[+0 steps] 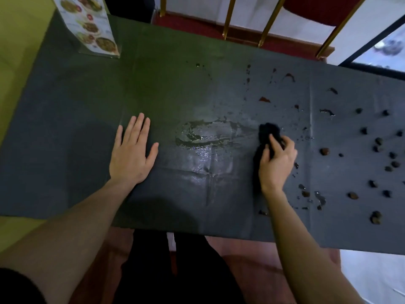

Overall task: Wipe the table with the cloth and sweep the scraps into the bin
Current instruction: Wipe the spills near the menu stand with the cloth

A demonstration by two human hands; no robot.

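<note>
2 hands are on the dark worktop (76,110); left hand (131,152) lies flat, fingers spread; right hand (277,160) grips the black cloth (266,132) beside a wet smear (206,137); food scraps (372,154) scattered right.

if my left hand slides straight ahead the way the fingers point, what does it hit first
Probably nothing: the flat left hand points up the dark grey table, passing right of the laminated food menu stand. That stretch looks bare to the far edge.

A restaurant dining room: a standing picture menu (91,26) of dishes at eleven o'clock on the covered table (72,119), gold-framed red banquet chairs (266,23) at one o'clock.
</note>
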